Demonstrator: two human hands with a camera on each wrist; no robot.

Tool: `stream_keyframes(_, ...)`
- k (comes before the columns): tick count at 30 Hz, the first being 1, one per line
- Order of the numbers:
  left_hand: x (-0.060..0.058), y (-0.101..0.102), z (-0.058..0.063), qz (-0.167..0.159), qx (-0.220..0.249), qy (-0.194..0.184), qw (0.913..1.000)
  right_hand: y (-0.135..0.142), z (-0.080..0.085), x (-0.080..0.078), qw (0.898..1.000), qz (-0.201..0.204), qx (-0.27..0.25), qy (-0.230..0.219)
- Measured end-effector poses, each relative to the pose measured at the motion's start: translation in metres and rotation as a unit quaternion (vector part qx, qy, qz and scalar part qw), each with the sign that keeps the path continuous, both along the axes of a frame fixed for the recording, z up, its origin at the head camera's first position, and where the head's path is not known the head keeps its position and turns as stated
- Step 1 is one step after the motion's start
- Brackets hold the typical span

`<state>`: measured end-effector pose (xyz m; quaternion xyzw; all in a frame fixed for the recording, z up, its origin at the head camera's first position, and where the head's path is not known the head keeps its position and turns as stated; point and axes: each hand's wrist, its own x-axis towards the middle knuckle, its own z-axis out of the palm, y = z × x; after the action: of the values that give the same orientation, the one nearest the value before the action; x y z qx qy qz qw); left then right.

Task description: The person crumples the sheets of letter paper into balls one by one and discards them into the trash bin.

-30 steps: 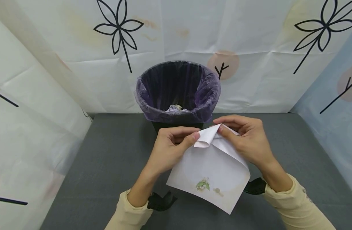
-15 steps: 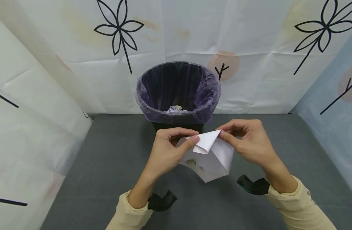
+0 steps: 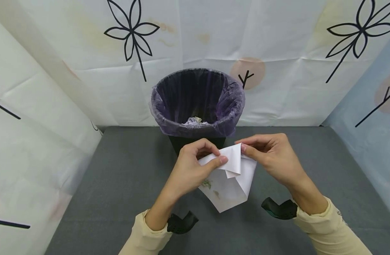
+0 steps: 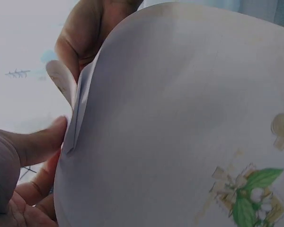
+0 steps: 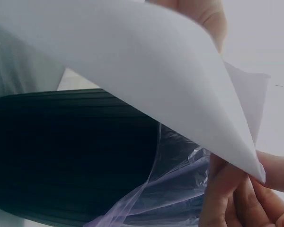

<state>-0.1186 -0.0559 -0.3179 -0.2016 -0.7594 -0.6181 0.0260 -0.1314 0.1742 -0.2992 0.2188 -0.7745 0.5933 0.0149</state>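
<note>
A white sheet of paper [image 3: 228,198] with a small printed green plant hangs between both hands, its upper part folded over into a flap. My left hand [image 3: 196,168] pinches the folded top edge between thumb and fingers. At the upper right corner, my right hand [image 3: 272,156] pinches the paper between thumb and forefinger. The left wrist view shows the printed side of the paper [image 4: 170,113] with a narrow folded layer at the left thumb. In the right wrist view a pointed corner of the paper [image 5: 180,80] runs down to the right fingertips.
Just behind the hands stands a black bin [image 3: 179,141] lined with a purple plastic bag [image 3: 230,102]. Crumpled paper [image 3: 196,120] lies inside it. A dark grey tabletop [image 3: 118,184] spreads below, with white patterned cloth [image 3: 277,42] at the back and sides.
The paper's lower part has swung up and left. The top flap has folded further over, and the right hand has moved slightly down with its corner.
</note>
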Motion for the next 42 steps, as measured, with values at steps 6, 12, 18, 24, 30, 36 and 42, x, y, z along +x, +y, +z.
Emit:
stream_keyframes(6,0.0,0.002,-0.001,0.05,-0.003,0.036,0.9981,0.001,0.001,0.001,0.999,0.041,-0.02,-0.02)
stream_keyframes(12,0.0,0.004,-0.001,0.052,-0.012,0.058,0.9969,-0.006,0.002,0.004,1.0,0.0,0.019,0.012)
stream_keyframes(18,-0.002,-0.01,0.006,-0.005,-0.091,0.033,0.9953,-0.006,0.001,0.004,0.999,-0.021,0.022,0.023)
stream_keyframes(24,-0.005,-0.017,0.007,-0.022,-0.126,0.008,0.9918,0.0,0.0,0.001,0.998,0.026,0.061,0.005)
stream_keyframes(30,-0.007,-0.014,0.004,-0.057,-0.146,0.02,0.9875,-0.003,-0.003,-0.002,0.986,0.108,0.121,0.041)
stream_keyframes(36,-0.006,-0.023,0.007,-0.046,-0.159,0.011,0.9861,-0.001,-0.004,0.0,0.989,0.084,0.105,0.058)
stream_keyframes(42,-0.005,-0.026,0.01,-0.045,-0.191,0.03,0.9801,0.0,-0.002,0.003,0.979,0.101,0.166,0.056)
